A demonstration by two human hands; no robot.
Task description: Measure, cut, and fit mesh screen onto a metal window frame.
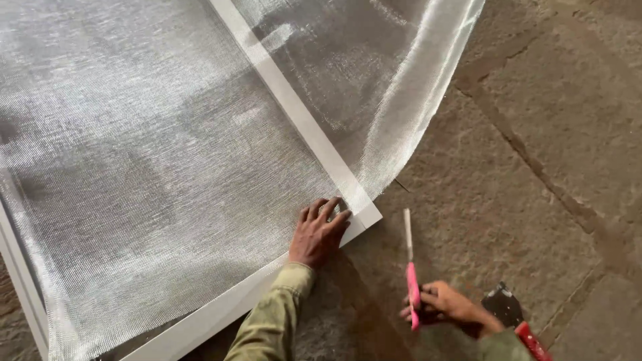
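Observation:
A white rectangular frame [294, 110] lies on the stone floor with shiny silver mesh [147, 147] spread over it. My left hand [319, 232] presses flat on the mesh at the frame's near corner, fingers spread. My right hand [449, 306] grips a pink-handled utility knife [410, 267] whose long pale blade points up toward that corner, a short way from it. Loose mesh hangs over the frame's right rail and curls onto the floor [408, 100].
A tool with a dark head and red handle [515, 321] lies on the stone floor next to my right wrist. Cracks and joints run across the stone slabs [535, 154] at right.

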